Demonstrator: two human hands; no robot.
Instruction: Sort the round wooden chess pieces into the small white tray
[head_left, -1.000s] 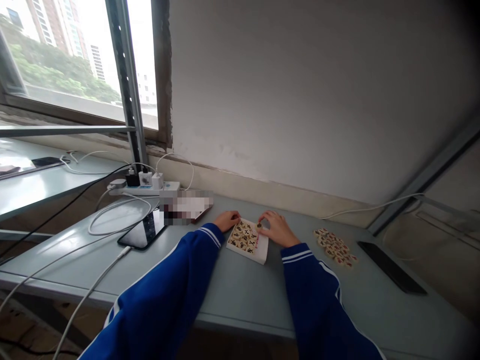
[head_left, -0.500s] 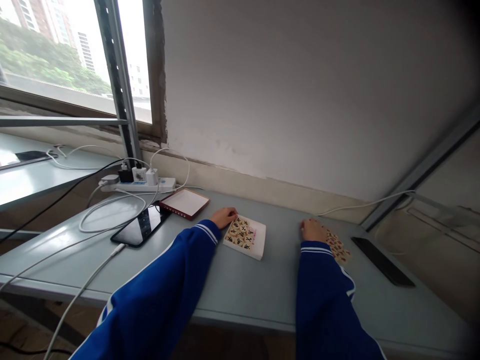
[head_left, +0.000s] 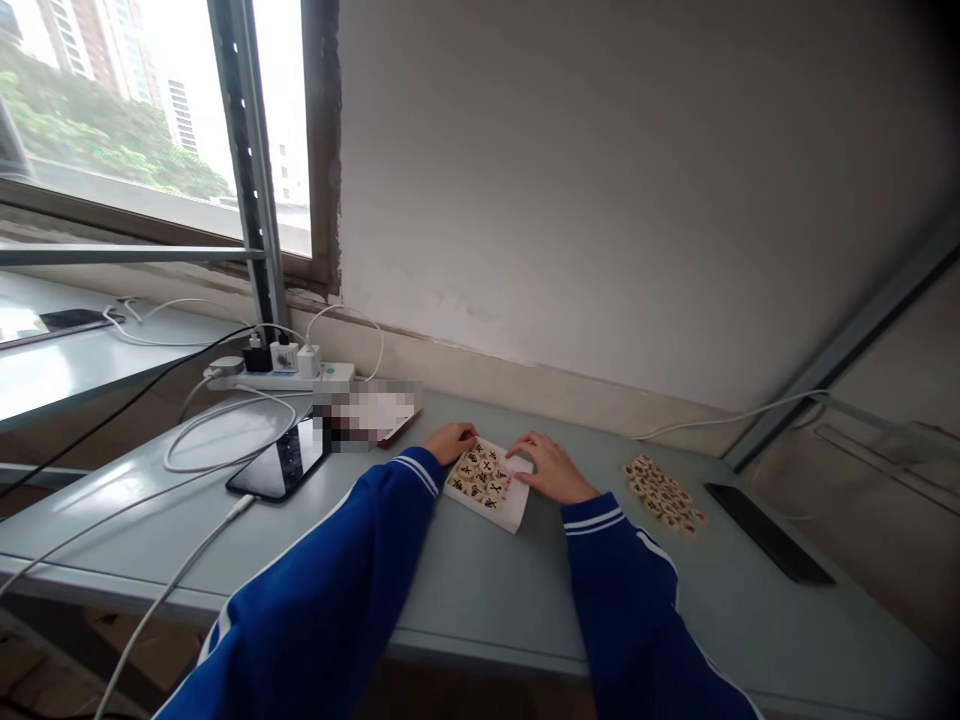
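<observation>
A shallow white box lies on the grey table, with several round pieces with black characters in its left and middle part. My left hand holds the box's upper left corner, fingers closed on the edge. Over the box's right side reaches my right hand, its fingers curved near the pink-marked bottom; whether a piece is between them is too small to tell. Right of my right sleeve, a cluster of round pieces with red characters lies on the table.
A dark red box lid, partly blurred, lies at the back left beside a black phone on a white cable. Behind them stands a power strip with chargers. A long black object lies at the far right.
My right hand has moved left from beside the red-character pieces to the box's right side, uncovering the cluster. My left hand stays at the box corner.
</observation>
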